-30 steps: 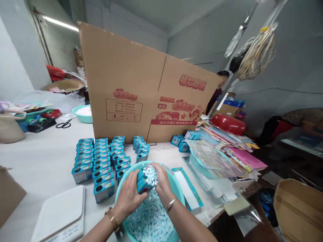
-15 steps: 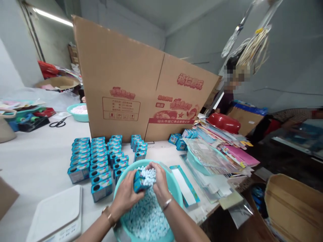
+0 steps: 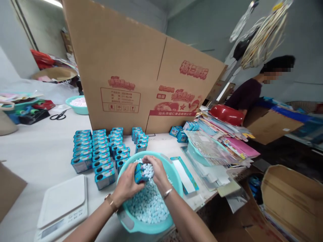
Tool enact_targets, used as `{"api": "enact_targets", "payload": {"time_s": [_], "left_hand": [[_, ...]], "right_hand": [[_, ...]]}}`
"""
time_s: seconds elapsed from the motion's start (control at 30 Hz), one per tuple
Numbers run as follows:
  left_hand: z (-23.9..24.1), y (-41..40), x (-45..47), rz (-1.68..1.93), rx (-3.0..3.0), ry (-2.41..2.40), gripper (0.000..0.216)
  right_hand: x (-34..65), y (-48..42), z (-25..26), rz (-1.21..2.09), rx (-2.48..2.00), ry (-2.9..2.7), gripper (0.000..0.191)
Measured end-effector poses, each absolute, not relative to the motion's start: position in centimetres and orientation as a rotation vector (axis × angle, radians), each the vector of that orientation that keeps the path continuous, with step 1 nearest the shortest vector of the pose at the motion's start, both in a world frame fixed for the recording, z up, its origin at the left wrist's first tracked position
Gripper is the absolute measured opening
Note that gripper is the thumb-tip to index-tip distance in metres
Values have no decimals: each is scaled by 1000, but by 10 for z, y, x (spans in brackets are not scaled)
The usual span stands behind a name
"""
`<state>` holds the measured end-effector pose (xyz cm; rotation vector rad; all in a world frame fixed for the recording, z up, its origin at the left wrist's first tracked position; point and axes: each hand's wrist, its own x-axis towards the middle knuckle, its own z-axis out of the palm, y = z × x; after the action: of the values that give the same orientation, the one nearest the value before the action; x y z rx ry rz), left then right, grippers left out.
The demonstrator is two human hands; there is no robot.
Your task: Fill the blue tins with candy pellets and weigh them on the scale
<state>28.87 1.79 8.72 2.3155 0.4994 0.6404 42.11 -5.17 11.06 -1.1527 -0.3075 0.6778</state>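
Over a turquoise basin (image 3: 177, 176) of small pale-blue pellets (image 3: 150, 210), my left hand (image 3: 128, 184) grips a small blue printed box (image 3: 138, 175), tilted, its fingers and thumb around the sides. My right hand (image 3: 157, 171) is cupped against the box's other side, holding a heap of pellets (image 3: 148, 170) at its top. The heap hides the box's opening. Left of the basin, rows of similar blue boxes (image 3: 102, 153) stand on the white table, with dark round holes in their tops.
A white scale (image 3: 62, 201) lies at the front left, scissors (image 3: 58, 115) farther back. One large cardboard sheet (image 3: 126, 60) rises behind the boxes. Papers and a red basin (image 3: 225, 115) are piled on the right. Beyond them, a person (image 3: 248, 89) leans over a carton.
The view has tipped down and shifted slightly. Both hands stay at the box, with pellets still heaped between them. The person at the right is now more fully visible.
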Motion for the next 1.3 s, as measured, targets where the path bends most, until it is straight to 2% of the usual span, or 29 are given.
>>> {"api": "enact_targets", "payload": {"time_s": [0.43,0.53,0.6,0.67,0.8,0.87,1.07,1.13,1.3], "left_hand": [[95,21,287,590,2189,460,72],[103,25,277,598,2219,439,72],[111,24,271,558,2291,492,72],[119,19,272,405,2438,582,67],[124,1,296,-137,2724,660,55],[119,-5,312,-231,2741,673,54],[108,-2,317,-115,2708,686,49],[107,0,307,14,2658,690,50],[96,1,292,455,2435,634,67]], "right_hand": [[415,-61,134,721,-1215,-495,48],[437,-78,126,718,-1323,-531,50],[458,-90,109,681,-1452,-510,45],[476,-101,86,641,-1580,-496,37],[476,-104,44,586,-1717,-449,30],[463,-96,30,559,-1719,-390,28],[435,-71,31,614,-1507,-251,34],[433,-68,46,650,-1398,-239,35],[434,-64,95,655,-1197,-278,28]]}}
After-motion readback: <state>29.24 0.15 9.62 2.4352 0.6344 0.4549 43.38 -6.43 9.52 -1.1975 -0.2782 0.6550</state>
